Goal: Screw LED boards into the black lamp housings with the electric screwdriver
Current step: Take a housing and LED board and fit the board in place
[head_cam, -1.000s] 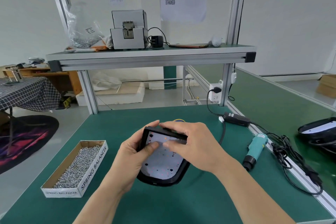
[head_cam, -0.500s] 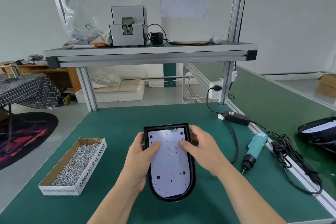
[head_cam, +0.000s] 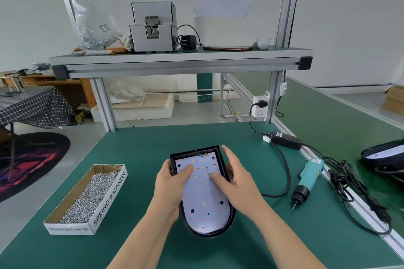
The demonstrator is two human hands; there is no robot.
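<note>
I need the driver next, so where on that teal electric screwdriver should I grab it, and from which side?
Probably grip the teal barrel of the electric screwdriver with the right hand, coming from above. It lies flat on the green mat, bit toward you, cord trailing off the far end, so the mid-body is bare and balanced.

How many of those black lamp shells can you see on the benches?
2. One black lamp housing lies on the green bench in front of the person, held by both hands, its LED board face up. A second housing sits at the far right edge, partly cut off. Others could be out of view.
</note>
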